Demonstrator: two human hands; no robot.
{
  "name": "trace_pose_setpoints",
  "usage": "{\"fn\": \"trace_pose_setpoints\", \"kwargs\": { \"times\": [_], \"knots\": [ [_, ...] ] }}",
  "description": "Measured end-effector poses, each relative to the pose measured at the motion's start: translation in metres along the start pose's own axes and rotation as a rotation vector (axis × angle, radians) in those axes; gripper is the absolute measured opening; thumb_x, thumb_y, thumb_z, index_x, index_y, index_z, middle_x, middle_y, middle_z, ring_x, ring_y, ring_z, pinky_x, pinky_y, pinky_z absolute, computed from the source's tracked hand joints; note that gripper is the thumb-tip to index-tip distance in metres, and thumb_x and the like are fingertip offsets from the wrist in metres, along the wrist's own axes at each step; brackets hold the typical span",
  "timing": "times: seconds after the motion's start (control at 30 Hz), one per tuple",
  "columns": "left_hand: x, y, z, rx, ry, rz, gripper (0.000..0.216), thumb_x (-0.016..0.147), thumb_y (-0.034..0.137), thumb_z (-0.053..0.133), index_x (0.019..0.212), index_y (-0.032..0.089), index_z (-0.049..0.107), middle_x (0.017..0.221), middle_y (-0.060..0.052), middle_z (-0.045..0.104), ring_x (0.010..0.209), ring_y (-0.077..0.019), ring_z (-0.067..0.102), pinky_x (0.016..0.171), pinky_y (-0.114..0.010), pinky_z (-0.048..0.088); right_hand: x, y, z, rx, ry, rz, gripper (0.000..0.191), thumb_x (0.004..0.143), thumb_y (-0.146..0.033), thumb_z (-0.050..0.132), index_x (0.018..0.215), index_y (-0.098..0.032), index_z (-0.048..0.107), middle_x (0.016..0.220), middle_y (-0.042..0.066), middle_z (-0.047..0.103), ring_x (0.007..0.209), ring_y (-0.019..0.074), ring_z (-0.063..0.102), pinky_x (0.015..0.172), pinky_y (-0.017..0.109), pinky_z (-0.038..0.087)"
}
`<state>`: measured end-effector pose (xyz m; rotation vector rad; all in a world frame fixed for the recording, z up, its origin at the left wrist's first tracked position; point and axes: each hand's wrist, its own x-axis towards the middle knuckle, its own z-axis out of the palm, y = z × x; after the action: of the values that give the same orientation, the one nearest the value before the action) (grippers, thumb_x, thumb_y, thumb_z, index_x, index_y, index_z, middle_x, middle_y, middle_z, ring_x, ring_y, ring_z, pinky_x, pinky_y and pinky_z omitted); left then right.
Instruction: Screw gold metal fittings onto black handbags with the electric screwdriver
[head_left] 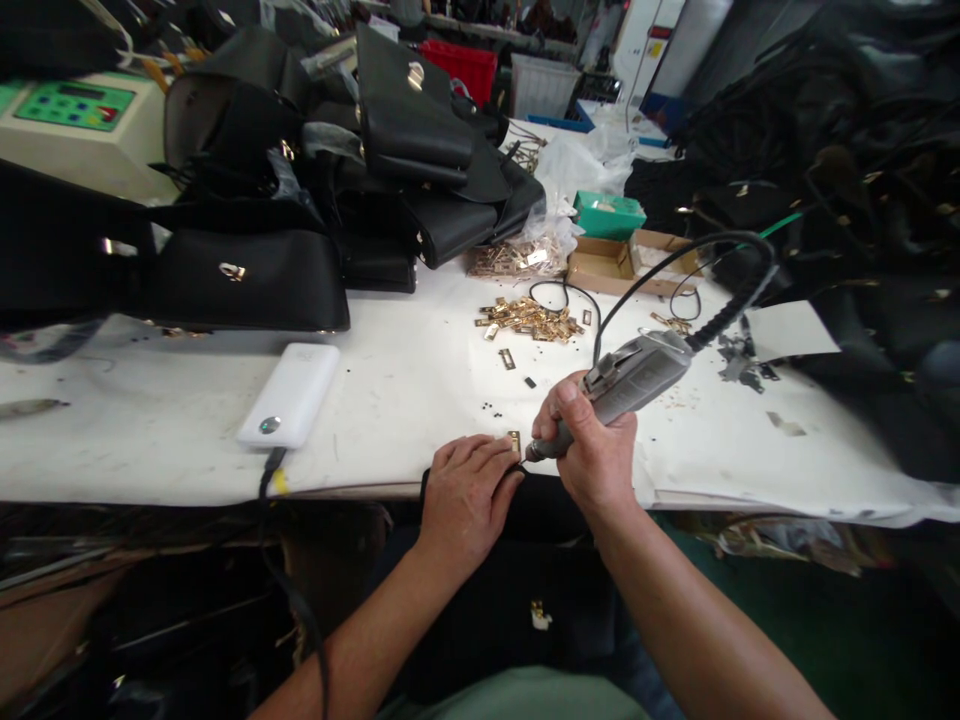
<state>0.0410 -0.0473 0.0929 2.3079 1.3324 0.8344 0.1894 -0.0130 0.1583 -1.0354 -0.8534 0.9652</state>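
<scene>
My right hand (592,440) is wrapped round a grey electric screwdriver (634,375) with a coiled black cord, its tip pointing down-left at a small gold metal plate (514,440) at the table's front edge. My left hand (469,490) lies over the edge with fingers pressed together, pinching a black strap beside that plate. A black bag (525,600) hangs below the edge between my arms.
A white power bank (291,394) with a cable lies to the left. Loose gold fittings (531,320) are scattered mid-table, with a cardboard box (615,265) and green box (609,213) behind. Black handbags (247,280) are piled at the back left, beside a beige machine (82,130).
</scene>
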Motion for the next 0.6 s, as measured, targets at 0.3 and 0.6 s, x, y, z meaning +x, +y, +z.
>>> {"fn": "trace_pose_setpoints", "kwargs": {
  "times": [0.3, 0.6],
  "knots": [
    [0.0, -0.003, -0.005, 0.019, 0.0, 0.089, 0.021, 0.097, 0.024, 0.062, 0.117, 0.025, 0.068, 0.132, 0.001, 0.071, 0.121, -0.0252, 0.061, 0.103, -0.048, 0.044, 0.011, 0.009, -0.001, -0.057, 0.071, -0.025, 0.035, 0.082, -0.046, 0.077, 0.071, -0.02, 0.056, 0.051, -0.005, 0.053, 0.041, 0.0112, 0.05, 0.042, 0.024, 0.045],
    [-0.001, -0.005, -0.004, 0.034, -0.028, 0.077, 0.017, 0.098, 0.025, 0.061, 0.113, 0.025, 0.07, 0.132, 0.001, 0.071, 0.122, -0.0255, 0.061, 0.105, -0.05, 0.044, 0.006, 0.016, 0.001, -0.106, 0.001, -0.007, 0.034, 0.082, -0.045, 0.077, 0.07, -0.02, 0.057, 0.05, -0.003, 0.056, 0.042, 0.0122, 0.052, 0.042, 0.024, 0.043]
  ]
}}
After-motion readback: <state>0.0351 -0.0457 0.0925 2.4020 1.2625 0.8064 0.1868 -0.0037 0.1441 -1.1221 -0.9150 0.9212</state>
